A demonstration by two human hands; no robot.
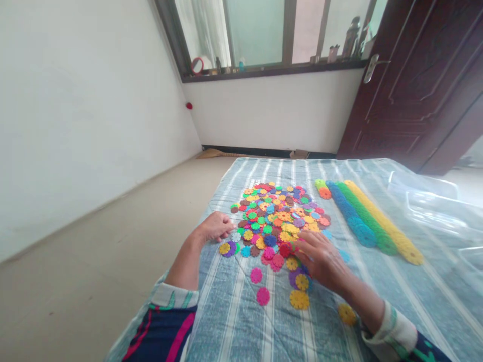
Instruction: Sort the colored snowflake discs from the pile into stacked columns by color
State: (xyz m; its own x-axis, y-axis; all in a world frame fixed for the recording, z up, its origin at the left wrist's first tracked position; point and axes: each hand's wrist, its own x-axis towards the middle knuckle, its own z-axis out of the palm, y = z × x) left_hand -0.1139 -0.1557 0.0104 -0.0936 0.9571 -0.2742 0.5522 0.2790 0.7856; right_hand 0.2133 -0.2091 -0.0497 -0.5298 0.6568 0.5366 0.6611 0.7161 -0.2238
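our left hand (218, 226) curls beside the heap of notched, multicoloured plastic discs (267, 230) at centre frame; our right hand (320, 255) reaches over it, fingers loosely bent. we cannot tell if either grips one. they look light, stiff, slick, best rim-pinched.

Looks like a home, tbh. Got a striped cloth cover (226, 327) under the left hand (217, 226) and right hand (319, 254), a window ledge (264, 74) with a mirror (196, 66) and flask (350, 37) well beyond, plus a panelled door (415, 75) past the right hand.
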